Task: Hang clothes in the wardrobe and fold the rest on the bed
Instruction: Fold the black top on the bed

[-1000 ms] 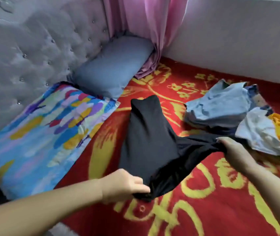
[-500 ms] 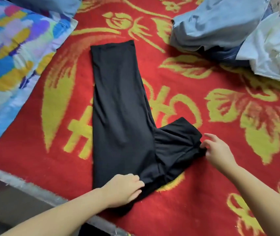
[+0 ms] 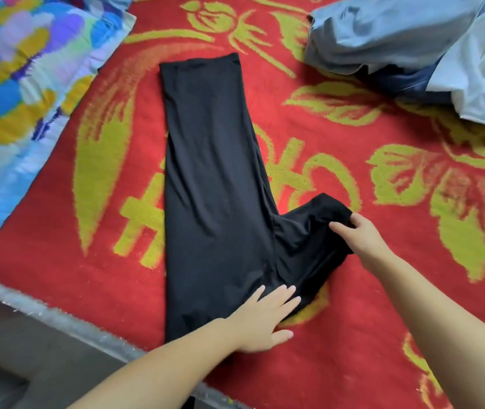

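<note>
1. At the far left, a pillow [image 3: 14, 93] with a pattern of blue, yellow and purple lies on the bed [image 3: 353, 335], which is covered by a red blanket with yellow flowers.
2. In the middle, a black garment [image 3: 214, 187] lies flat on the red blanket. Its long part runs from the near edge of the bed to the far side, and a shorter part goes out to the right.
3. The left hand [image 3: 264, 317] rests flat on the near end of the black garment, with the fingers straight and a little spread. It grips nothing.
4. The right hand [image 3: 359, 234] holds the end of the shorter part, with the fingers curled over the cloth edge.
5. At the far right top, a pile of clothes [image 3: 412, 39] lies on the bed, light blue and white, well apart from the black garment.
</note>
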A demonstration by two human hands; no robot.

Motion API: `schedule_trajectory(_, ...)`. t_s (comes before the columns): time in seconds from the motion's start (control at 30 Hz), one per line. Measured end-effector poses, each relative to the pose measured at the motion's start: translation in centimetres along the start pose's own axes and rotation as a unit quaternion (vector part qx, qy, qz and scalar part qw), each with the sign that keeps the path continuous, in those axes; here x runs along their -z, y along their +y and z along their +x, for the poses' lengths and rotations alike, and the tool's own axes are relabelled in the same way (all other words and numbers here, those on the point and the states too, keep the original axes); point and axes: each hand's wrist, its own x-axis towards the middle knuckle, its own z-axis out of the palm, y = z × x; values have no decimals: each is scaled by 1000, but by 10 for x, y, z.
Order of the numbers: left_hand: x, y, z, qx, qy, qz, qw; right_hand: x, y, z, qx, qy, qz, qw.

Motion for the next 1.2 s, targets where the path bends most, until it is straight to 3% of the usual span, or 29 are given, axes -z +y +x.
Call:
schedule_trajectory(0.07, 17, -15, -22, -9, 54, -44, 998, -22, -26, -17, 112, -14, -67, 991)
schedule_trajectory(0.13, 32, -32, -46, -3, 164, -4, 986, -57, -45, -35, 210, -34, -146, 966)
schedule_trajectory(0.2, 37, -55, -69, 71, 239, 16, 968, -99, -48, -54, 273, -67, -226, 933)
schedule_trajectory(0.33, 36, -97, -102, 254, 312, 31, 915, -158, -22, -81, 261, -248, -376, 854)
schedule_trajectory(0.4, 33, -110, -107, 254, 272, 136, 918, -157, -11, -84, 255, -280, -372, 847)
schedule_trajectory(0.47, 24, -121, -107, 166, 191, 219, 942, -136, -2, -83, 299, -231, -380, 844)
schedule_trajectory(0.5, 17, -127, -106, 103, 156, 249, 950, -123, 6, -81, 332, -215, -410, 822)
schedule_trajectory(0.57, 12, -136, -106, 29, 57, 292, 954, -96, 24, -78, 392, -247, -520, 718)
schedule_trajectory(0.63, 7, -141, -106, 13, 14, 317, 948, -85, 39, -77, 388, -302, -634, 597)
schedule_trajectory(0.67, 6, -142, -106, 8, 15, 322, 947, -84, 44, -76, 373, -310, -670, 562)
schedule_trajectory(0.77, 0, -142, -108, -61, 41, 357, 931, -94, 45, -77, 373, -282, -706, 532)
schedule_trajectory(0.9, 2, -144, -107, -78, 59, 304, 948, -101, 48, -77, 426, -248, -668, 557)
schedule_trajectory(0.97, 5, -139, -101, -28, 24, 130, 991, -102, 42, -73, 444, -254, -642, 571)
schedule_trajectory(1.03, 16, -132, -99, 60, 27, -126, 990, -101, 24, -68, 358, -321, -575, 662)
schedule_trajectory(1.1, 36, -130, -100, 144, 61, -357, 921, -101, -12, -58, 224, -347, -473, 778)
schedule_trajectory(1.2, 74, -142, -100, 192, 170, -588, 767, -97, -72, -23, 108, -335, -378, 856)
